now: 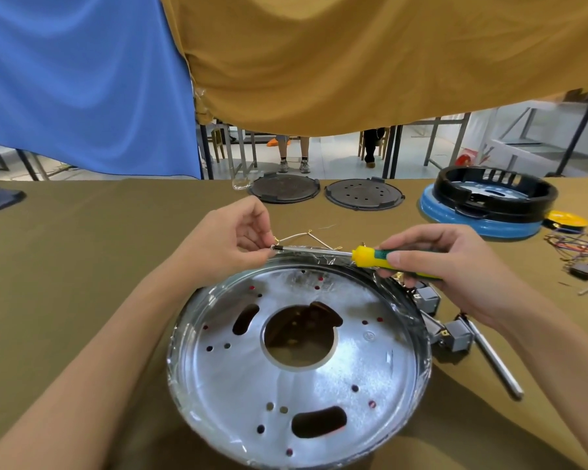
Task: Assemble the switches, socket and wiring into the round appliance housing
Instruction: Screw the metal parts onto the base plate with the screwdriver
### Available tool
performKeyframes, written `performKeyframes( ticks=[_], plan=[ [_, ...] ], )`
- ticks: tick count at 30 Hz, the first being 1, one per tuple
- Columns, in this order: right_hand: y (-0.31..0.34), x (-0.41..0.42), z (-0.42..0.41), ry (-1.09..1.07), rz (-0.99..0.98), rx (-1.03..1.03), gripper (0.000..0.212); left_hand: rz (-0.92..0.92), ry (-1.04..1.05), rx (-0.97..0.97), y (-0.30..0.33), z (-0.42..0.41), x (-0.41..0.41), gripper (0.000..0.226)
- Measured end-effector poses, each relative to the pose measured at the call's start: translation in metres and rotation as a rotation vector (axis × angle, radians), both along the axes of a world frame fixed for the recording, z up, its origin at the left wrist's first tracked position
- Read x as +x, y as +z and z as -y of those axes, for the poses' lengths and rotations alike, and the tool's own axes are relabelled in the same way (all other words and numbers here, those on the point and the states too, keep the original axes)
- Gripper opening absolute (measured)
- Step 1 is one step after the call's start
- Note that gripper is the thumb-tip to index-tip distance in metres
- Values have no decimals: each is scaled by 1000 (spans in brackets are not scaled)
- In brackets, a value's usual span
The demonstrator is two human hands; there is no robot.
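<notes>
A shiny round metal housing plate (370, 368) with a central hole and several slots lies on the table in front of me. My right hand (455, 266) grips the yellow-green handle of a screwdriver (370, 256), held level above the plate's far rim with its tip pointing left. My left hand (228, 239) pinches a small part at the screwdriver's tip, joined to a pale wire (302, 236) with brass terminals. Grey switch blocks (455, 334) lie just right of the plate.
Two dark round lids (284, 188) (364, 194) lie at the table's far edge. A black ring on a blue base (489, 205) stands far right. Loose coloured wiring (577, 249) and a metal rod (496, 364) lie to the right. Cloth curtains hang beyond.
</notes>
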State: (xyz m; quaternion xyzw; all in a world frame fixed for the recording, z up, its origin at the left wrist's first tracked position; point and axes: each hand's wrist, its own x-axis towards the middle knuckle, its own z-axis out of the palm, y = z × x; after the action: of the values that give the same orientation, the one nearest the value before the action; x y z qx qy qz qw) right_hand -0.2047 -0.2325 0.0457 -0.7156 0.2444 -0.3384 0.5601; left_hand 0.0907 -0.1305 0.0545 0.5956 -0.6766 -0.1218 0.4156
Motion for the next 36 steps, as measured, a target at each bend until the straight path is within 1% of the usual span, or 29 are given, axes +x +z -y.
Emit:
performKeyframes(
  ticks=[4, 7, 9, 12, 14, 16, 20, 23, 25, 27, 29, 36],
  plan=[
    [1, -3, 4, -33, -55, -74, 31, 45, 2, 5, 2, -1, 0, 27],
    [-1, -5, 7, -71, -10, -89, 33, 1, -6, 28, 1, 0, -1, 26],
    [-3, -4, 8, -89, 82, -46, 37, -68, -10, 50, 0, -1, -2, 27],
    [-4, 0, 9, -110, 316, 88, 38, -151, -27, 66, 4, -2, -4, 26],
    [0, 5, 9, -147, 443, 157, 39, -137, -43, 107, 9, -3, -7, 24],
    [10, 13, 9, -173, 489, 166, 38, -86, -55, 178, 14, -5, -13, 22],
    [38, 30, 13, -223, 474, 64, 38, -167, -153, 416, 27, -3, -30, 23],
    [56, 40, 13, -220, 433, -46, 45, -146, -248, 599, 35, 7, -52, 21],
    [64, 43, 12, -162, 396, -103, 49, -132, -319, 670, 36, 13, -72, 18],
    [70, 41, 12, -69, 349, -163, 53, -115, -377, 697, 33, 16, -89, 19],
    [75, 36, 10, 11, 303, -218, 54, -75, -407, 679, 30, 19, -103, 19],
    [76, 28, 1, 144, 142, -355, 56, -16, -371, 616, 12, 25, -130, 18]
  ],
)
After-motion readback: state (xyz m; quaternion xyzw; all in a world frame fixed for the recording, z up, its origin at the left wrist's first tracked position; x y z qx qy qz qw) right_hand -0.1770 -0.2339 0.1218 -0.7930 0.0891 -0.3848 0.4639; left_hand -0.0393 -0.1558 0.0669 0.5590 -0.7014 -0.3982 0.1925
